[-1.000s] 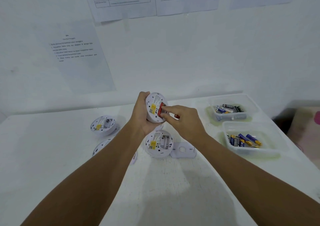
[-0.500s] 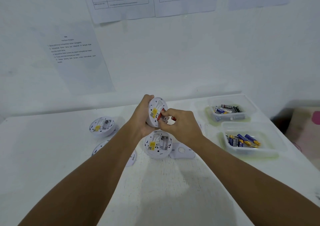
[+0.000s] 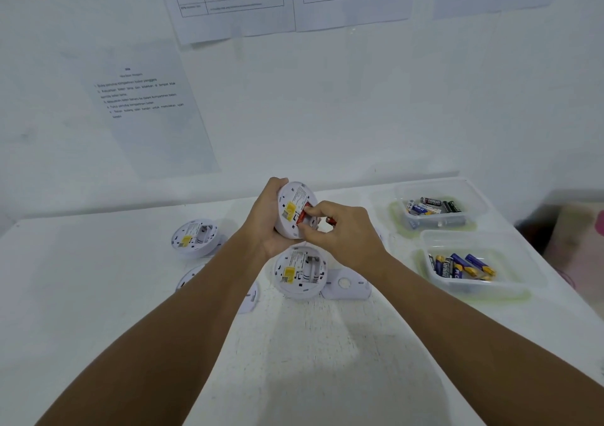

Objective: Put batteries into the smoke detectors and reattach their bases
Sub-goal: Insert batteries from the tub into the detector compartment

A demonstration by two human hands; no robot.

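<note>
Round white plastic smoke detector [image 3: 295,208] held above table, tilted more edge-on than second ago, gripped by left hand [image 3: 268,226]. Right hand [image 3: 340,229] fingertips now pinch red battery [image 3: 303,215] deeper into compartment; second red battery [image 3: 330,220] tucked under fingers. Insertion nearly seated, base not yet on.

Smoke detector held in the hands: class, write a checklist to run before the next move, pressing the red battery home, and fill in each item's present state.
1. Left hand has a firm grip on the held smoke detector: ok.
2. Detector's back faces the person, compartment exposed: ok.
3. Right hand pinches the red battery at the compartment: ok.
4. Battery polarity matches the markings: cannot tell, too small.
5. Second red battery ready in the right hand: ok, its tip shows behind the fingers.
6. Loose base on the table for reattaching: ok, beside the open smoke detector.
</note>
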